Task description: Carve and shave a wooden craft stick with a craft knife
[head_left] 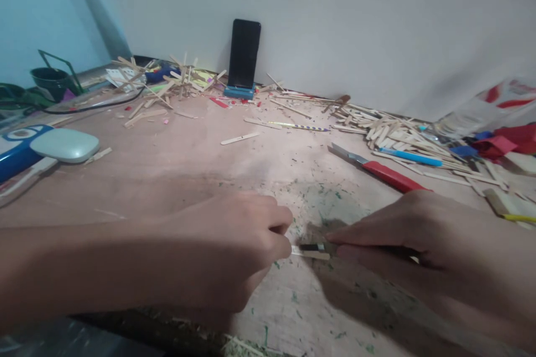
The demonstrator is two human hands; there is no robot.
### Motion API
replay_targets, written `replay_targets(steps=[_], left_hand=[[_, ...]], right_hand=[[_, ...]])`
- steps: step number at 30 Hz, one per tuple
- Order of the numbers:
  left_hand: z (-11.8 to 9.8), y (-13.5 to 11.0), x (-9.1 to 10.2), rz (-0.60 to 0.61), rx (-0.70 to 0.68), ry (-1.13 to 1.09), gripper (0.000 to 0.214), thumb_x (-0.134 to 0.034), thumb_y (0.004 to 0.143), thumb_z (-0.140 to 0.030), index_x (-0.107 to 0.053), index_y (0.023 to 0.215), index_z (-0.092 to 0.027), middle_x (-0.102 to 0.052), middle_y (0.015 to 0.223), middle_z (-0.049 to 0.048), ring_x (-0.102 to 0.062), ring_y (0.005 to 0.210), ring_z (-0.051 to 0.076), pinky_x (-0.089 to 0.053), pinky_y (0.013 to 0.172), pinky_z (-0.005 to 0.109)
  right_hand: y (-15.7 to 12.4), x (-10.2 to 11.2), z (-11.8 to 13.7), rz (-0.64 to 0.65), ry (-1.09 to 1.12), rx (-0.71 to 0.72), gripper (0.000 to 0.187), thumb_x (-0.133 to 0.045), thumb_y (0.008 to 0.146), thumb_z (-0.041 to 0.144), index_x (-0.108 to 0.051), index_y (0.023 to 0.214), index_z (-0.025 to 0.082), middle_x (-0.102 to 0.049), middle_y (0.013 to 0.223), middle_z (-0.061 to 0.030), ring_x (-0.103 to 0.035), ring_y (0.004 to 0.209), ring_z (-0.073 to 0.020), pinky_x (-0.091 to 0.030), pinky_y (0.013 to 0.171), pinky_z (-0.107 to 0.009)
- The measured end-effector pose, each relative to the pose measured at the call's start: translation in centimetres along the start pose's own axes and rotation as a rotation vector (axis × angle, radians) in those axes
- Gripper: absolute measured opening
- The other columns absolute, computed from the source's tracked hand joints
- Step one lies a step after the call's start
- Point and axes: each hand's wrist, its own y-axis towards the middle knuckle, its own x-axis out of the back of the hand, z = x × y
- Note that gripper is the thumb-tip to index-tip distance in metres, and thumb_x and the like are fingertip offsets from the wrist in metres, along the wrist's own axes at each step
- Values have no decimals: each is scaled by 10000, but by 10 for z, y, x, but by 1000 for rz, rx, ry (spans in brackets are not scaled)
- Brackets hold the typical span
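Pale wood is what both hands meet over: a short wooden stick lies flat on the bench, low in the middle of the view. The left hand is curled into a loose fist, its fingertips pinching the stick's left end. The right hand lies low with its fingers stretched out, gripping a dark-tipped tool whose tip rests on the stick; the rest of the tool is hidden under the fingers.

Just beyond the right hand lies a red-handled knife, and behind that a blue pen on a heap of loose sticks. A black phone stands upright in a blue stand against the wall. At far left sits a pale rounded case.
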Motion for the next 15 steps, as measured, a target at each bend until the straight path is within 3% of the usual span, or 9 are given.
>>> replay_targets(steps=[7,12,15], left_hand=[[1,1,-1,-6,-18,-2,158,-757,981,-140,-722,851,-223,-717,972,53,-628,855,242,-471,721,426],[2,0,-1,-7,-10,-21,137,-764,940,-131,-715,848,-220,-717,1000,52,-623,858,235,-458,711,414],[3,0,0,16,-13,-30,116,-793,874,-144,-711,852,-223,-699,990,45,-597,828,220,-427,680,392]], right_hand=[[-2,0,4,1,12,-33,565,-448,1253,557,-689,817,288,-625,697,48,-490,626,-148,-365,566,-348],[-2,4,7,-17,8,-19,574,-466,1230,554,-583,747,266,-554,650,47,-448,592,-144,-310,545,-357],[0,5,8,-17,-20,10,576,-457,1234,534,-618,750,267,-508,631,53,-429,575,-132,-290,527,-361]])
